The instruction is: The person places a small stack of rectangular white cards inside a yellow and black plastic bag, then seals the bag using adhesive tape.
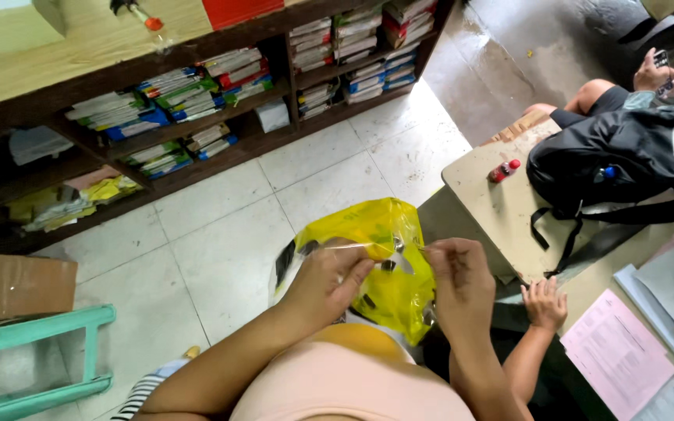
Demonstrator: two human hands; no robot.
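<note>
Head view: yellow plastic bag (384, 257) held up between both hands over a white tiled floor (228, 234).

Pinched at its top edge, the thin film runs between the left hand (328, 282) and the right hand (455, 282), each closed on it with thumb against fingertips (360, 269); the rest of the bag hangs below and behind the knuckles, in front of the person's lap. My reading: pulling the two pinches apart too sharply could tear the film, and a loose pinch could let the bag slip down. A smaller hand (544, 302) rests close by on the desk edge (501, 210), near enough to be bumped. Beyond sit a black backpack (626, 160) and pink papers (614, 351).
</note>
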